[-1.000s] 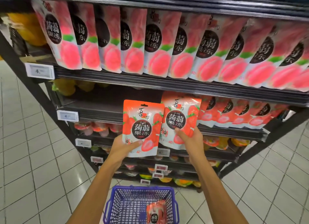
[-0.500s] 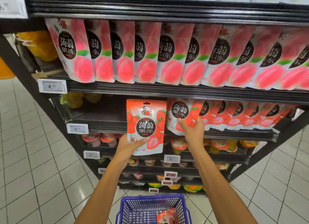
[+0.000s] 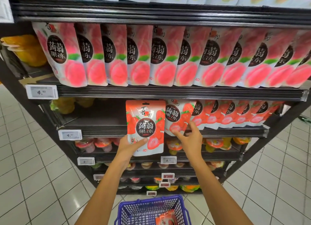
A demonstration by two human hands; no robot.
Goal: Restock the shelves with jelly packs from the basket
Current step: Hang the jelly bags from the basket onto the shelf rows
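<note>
Head view of a shop shelving unit, with both bare arms reaching up to the second shelf (image 3: 101,123). The left hand (image 3: 130,146) grasps a strawberry jelly pack (image 3: 145,123) by its lower edge, thumb across the front. The pack stands upright, long axis vertical and label facing the viewer, in the air just in front of the shelf lip. Just to its right stands the end pack (image 3: 176,115) of a row of strawberry packs (image 3: 235,115) that fills the shelf's right side. The right hand (image 3: 191,138) lies at that end pack's bottom corner, thumb below and fingers against the front; it cannot be told whether it pinches the pack or only steadies it. The relation that matters: the bare stretch of shelf lies behind the held pack and to its left — on the left hand's side — so the likely move is straight back and slightly down, setting the pack beside the end pack. Below, on the tiled floor, a blue basket (image 3: 134,211) holds at least one more pack (image 3: 165,220) — restocking looks unfinished. Peach packs (image 3: 161,56) line the shelf above.
</note>
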